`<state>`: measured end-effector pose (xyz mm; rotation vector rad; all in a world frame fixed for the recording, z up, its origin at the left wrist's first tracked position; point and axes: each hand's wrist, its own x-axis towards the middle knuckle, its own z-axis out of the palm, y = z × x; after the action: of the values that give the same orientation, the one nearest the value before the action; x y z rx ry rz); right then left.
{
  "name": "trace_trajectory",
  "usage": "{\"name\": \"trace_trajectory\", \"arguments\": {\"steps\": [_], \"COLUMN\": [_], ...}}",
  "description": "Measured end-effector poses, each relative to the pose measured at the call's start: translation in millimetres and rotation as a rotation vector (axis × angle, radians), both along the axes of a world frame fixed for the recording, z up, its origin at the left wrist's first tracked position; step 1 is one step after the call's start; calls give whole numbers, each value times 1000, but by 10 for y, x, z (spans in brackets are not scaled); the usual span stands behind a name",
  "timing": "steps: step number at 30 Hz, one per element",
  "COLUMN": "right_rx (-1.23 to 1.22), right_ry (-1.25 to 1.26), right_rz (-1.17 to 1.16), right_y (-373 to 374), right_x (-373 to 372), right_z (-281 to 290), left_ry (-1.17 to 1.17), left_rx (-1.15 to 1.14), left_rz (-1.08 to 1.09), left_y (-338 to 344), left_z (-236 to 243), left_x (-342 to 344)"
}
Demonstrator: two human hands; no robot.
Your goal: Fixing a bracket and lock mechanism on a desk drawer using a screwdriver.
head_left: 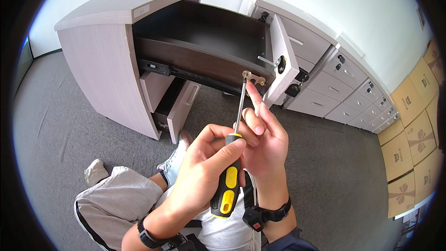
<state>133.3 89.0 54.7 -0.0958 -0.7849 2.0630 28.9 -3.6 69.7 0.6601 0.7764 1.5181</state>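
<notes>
My left hand [206,169] is closed round the black and yellow handle of a screwdriver [231,181]. Its metal shaft points up and away, and the tip meets a screw at a small metal bracket [255,79] on the side of an open drawer [186,56]. Beside the shaft is my right hand [267,144], palm turned up. Its index finger reaches out to the bracket near the screwdriver tip, while the other fingers are loosely bent and grip nothing visible. The drawer's pale front [283,56] carries a black lock and a metal handle.
The drawer belongs to a pale wood cabinet [102,65], with a lower drawer [183,107] also pulled out. More drawer cabinets [332,86] line the wall to the right. Cardboard boxes [416,135] are stacked at far right. My legs [121,195] rest on grey carpet [334,172].
</notes>
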Motion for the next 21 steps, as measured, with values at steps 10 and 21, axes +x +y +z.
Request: {"name": "trace_trajectory", "arguments": {"steps": [10,21], "right_rx": [380,26], "right_ry": [-791,-377], "right_rz": [-72,104], "right_y": [-844,-1101], "right_x": [539,248], "right_z": [-469,-166], "left_ry": [-40,116], "left_rx": [-50,22], "left_rz": [1,-42], "left_y": [22,26], "left_z": [68,63], "left_x": [19,-69]}}
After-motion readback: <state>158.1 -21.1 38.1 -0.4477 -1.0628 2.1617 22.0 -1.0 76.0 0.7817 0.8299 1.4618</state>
